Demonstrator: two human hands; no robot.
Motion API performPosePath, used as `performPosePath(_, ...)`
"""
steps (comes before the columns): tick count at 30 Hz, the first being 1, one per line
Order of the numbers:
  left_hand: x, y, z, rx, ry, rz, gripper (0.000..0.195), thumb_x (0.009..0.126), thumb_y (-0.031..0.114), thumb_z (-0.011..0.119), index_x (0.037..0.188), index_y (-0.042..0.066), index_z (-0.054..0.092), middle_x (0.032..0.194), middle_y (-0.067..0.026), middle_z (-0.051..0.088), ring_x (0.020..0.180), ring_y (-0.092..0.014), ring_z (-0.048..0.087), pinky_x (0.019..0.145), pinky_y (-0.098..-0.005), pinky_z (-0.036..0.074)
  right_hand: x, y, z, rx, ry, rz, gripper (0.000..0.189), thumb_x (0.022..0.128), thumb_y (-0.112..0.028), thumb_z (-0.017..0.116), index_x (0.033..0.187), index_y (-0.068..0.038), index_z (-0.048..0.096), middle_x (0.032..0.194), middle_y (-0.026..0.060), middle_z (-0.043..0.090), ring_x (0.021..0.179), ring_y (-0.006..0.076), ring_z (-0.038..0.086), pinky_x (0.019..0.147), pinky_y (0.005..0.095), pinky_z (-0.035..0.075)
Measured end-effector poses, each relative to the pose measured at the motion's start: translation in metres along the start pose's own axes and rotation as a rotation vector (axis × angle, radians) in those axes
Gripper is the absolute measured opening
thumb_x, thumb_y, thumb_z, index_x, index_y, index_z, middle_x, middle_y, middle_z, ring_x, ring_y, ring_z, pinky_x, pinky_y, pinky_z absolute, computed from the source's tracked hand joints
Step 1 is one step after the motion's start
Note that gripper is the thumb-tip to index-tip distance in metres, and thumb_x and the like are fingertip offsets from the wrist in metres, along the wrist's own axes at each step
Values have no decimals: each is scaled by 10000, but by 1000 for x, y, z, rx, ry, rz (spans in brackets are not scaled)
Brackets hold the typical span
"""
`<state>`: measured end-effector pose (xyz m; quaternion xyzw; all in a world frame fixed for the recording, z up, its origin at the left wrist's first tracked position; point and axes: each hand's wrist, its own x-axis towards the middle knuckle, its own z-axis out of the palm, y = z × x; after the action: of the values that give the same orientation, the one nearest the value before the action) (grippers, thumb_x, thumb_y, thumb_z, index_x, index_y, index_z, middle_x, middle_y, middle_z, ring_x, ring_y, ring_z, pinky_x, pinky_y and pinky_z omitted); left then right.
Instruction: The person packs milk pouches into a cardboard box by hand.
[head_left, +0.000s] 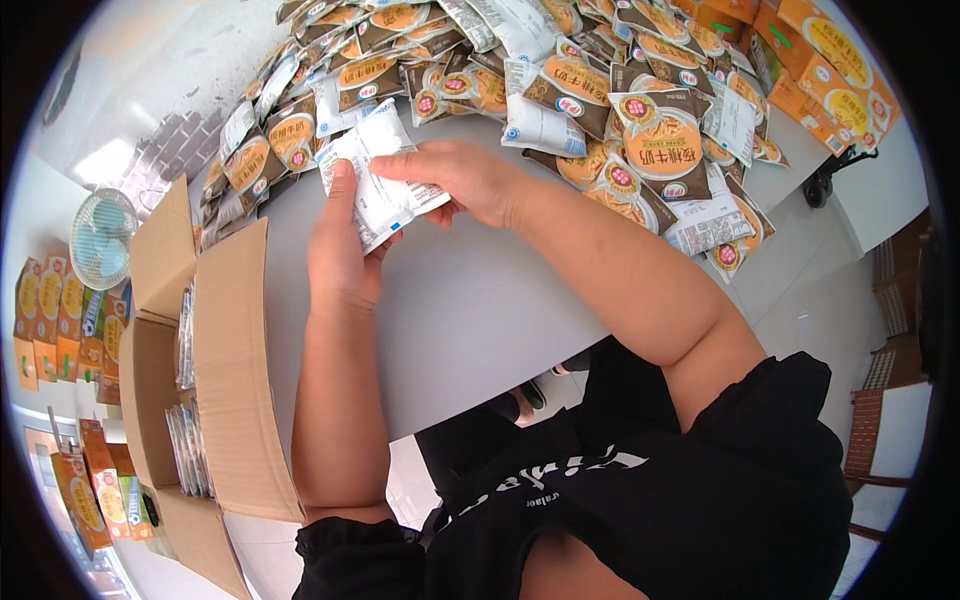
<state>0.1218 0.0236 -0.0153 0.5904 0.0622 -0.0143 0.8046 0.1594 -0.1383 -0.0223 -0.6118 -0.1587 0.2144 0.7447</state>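
Both hands grip one sealed milk pouch (382, 176), its white printed back facing up, above the grey table (450, 300). My left hand (341, 240) holds its left and lower edge, thumb on top. From the right, my right hand (457, 180) pinches it, thumb pressed on the white face. Beyond the hands lies a large heap of similar brown-and-orange pouches (664, 146), some turned white side up. At the left, an open cardboard box (240, 360) holds several pouches standing in rows (187, 450).
Orange cartons (840, 82) stand at the far right of the table. A round fan (105, 236) and more orange cartons (49, 300) are at the left, past the box. A black caster wheel (817, 191) shows at the right. Wicker-like furniture (866, 427) stands at the right rim.
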Motion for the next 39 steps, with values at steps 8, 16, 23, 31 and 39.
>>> performPosePath(8,-5,9,-3,127,-233,-35,362,977,416,517,1082,74,578,806,-14,638,566,-75,546,412,-214,367,-6,-2,0,31,-90,5,356,853,-400,655,878,-45,677,653,7,606,428,69,452,356,239,289)
performPosePath(16,-4,8,-9,33,-333,-7,375,971,394,535,1070,37,591,782,-37,625,548,-97,540,399,-231,374,-8,-1,0,141,-145,-40,281,848,-328,664,818,-48,671,641,24,601,427,82,455,355,233,293)
performPosePath(23,-7,9,-2,-57,-309,30,438,970,411,512,1179,28,553,948,-77,671,745,-156,658,554,-290,525,-14,-9,4,121,-114,-64,213,829,-267,659,790,-58,665,655,37,596,444,107,447,385,254,288)
performPosePath(31,1,5,-9,-81,-346,45,440,952,300,514,1247,-26,514,1124,-136,650,1041,-231,642,913,-367,504,-6,-4,-1,211,-191,-22,342,881,-356,654,974,-27,657,741,46,642,539,110,548,436,271,396)
performPosePath(39,1,2,-11,-130,-364,-42,408,925,246,534,1234,-21,523,1114,-126,651,1009,-230,650,878,-362,516,-5,-4,3,356,-203,31,333,920,-259,611,1092,25,630,1008,110,694,869,158,691,766,286,571)
